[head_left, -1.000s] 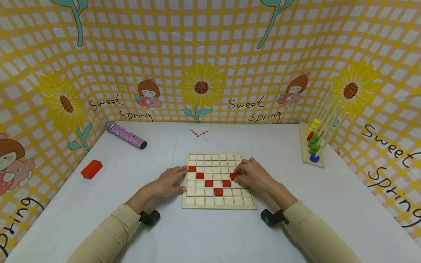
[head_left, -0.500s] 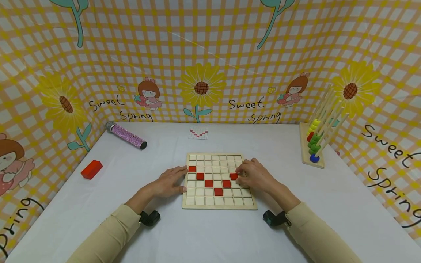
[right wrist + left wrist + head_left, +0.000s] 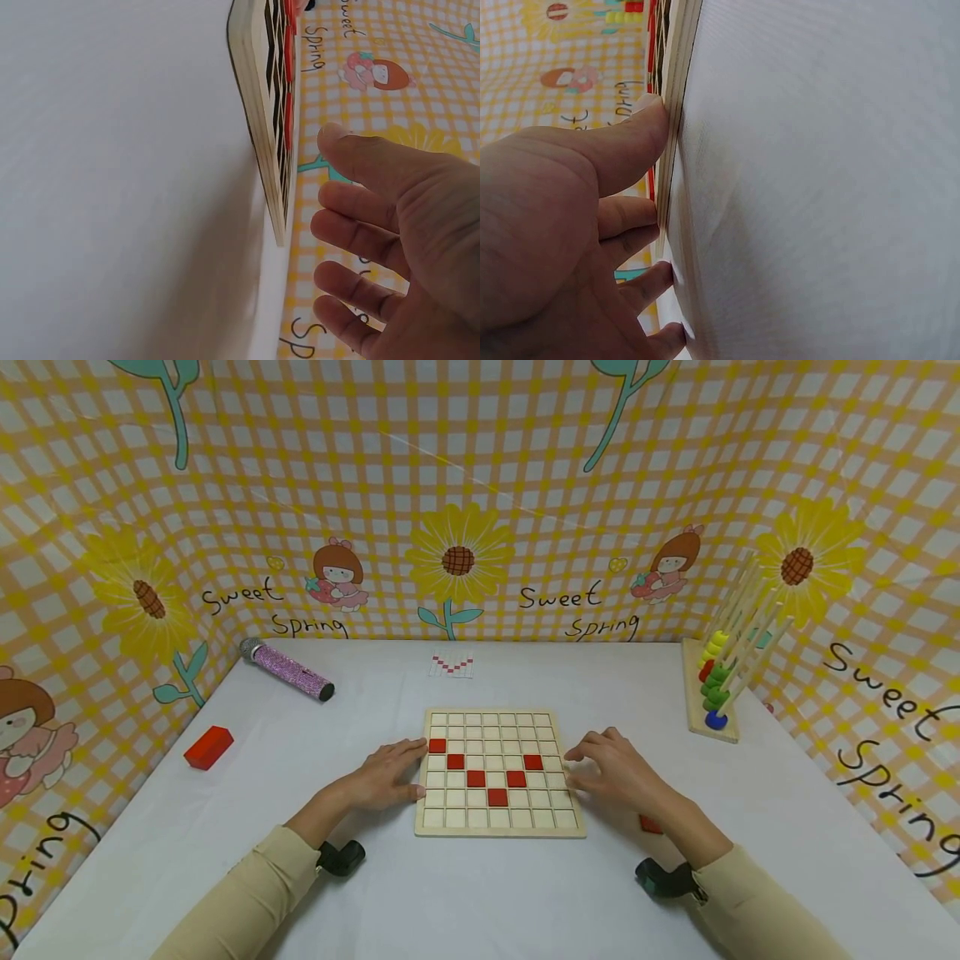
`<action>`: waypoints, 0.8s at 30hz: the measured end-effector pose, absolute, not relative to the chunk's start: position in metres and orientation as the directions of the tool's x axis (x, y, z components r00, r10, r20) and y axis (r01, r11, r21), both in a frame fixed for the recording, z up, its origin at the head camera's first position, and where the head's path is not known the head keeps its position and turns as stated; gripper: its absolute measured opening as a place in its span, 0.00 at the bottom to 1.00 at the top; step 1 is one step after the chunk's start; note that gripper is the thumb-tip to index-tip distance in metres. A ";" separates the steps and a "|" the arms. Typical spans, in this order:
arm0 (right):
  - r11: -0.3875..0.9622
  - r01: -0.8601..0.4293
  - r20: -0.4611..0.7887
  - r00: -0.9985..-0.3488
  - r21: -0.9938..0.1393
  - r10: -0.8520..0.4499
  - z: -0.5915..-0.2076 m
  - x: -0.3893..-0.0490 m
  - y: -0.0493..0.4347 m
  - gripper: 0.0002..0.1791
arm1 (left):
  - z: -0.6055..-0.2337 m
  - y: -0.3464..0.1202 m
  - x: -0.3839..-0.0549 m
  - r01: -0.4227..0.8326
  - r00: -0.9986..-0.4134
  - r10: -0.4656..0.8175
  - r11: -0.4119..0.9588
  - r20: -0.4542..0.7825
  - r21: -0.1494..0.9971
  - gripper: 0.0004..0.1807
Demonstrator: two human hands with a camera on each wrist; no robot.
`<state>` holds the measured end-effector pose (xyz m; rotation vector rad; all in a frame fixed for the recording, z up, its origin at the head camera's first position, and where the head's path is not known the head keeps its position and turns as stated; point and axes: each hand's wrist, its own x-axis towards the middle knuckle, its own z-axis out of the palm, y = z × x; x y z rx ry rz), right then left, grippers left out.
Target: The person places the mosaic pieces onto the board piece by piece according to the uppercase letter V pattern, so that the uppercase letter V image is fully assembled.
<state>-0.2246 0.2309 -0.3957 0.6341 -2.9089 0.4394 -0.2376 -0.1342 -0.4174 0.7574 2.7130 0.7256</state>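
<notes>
A wooden grid board [image 3: 500, 833] lies flat on the table in the head view. Several red square tiles [image 3: 497, 797] sit in its cells in a V shape. My left hand [image 3: 384, 775] rests at the board's left edge. In the left wrist view its thumb and fingertips touch the board's side [image 3: 676, 75]. To the right of the board is my right hand [image 3: 618, 772], fingers loosely bent and holding nothing. The right wrist view shows its fingertips apart from the board [image 3: 262, 97]. Another red tile [image 3: 651, 824] lies partly hidden under the right wrist.
A small pattern card [image 3: 452, 664] with a red V lies behind the board. At the back left is a glittery microphone [image 3: 292, 672], with a red block [image 3: 209, 747] nearer me. A wooden peg stand with coloured beads [image 3: 717, 725] stands at the right.
My right hand has let go of the red tile in the right arm of the V and moved right, off the board. A loose red tile now shows beneath that wrist. The left hand stays put.
</notes>
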 end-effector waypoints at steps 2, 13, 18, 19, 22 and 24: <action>0.867 -0.435 0.201 -0.897 -0.244 -0.393 -0.394 -0.220 0.238 0.17 | -0.417 -0.134 -0.238 0.421 -0.840 0.535 0.744 -0.086 0.520 0.38; 0.883 -0.408 0.191 -0.909 -0.230 -0.370 -0.388 -0.194 0.273 0.17 | -0.416 -0.134 -0.238 0.417 -0.842 0.532 0.744 -0.086 0.522 0.38; 0.893 -0.388 0.173 -0.919 -0.227 -0.355 -0.389 -0.183 0.285 0.17 | -0.416 -0.134 -0.237 0.419 -0.839 0.537 0.743 -0.092 0.521 0.38; 0.894 -0.385 0.168 -0.920 -0.228 -0.353 -0.389 -0.181 0.287 0.17 | -0.416 -0.134 -0.237 0.420 -0.838 0.538 0.744 -0.092 0.520 0.38; 0.897 -0.379 0.161 -0.923 -0.227 -0.350 -0.390 -0.175 0.294 0.17 | -0.416 -0.134 -0.237 0.424 -0.838 0.538 0.746 -0.090 0.515 0.38; 0.896 -0.388 0.166 -0.919 -0.217 -0.358 -0.392 -0.171 0.298 0.16 | -0.416 -0.134 -0.236 0.426 -0.838 0.538 0.746 -0.087 0.511 0.38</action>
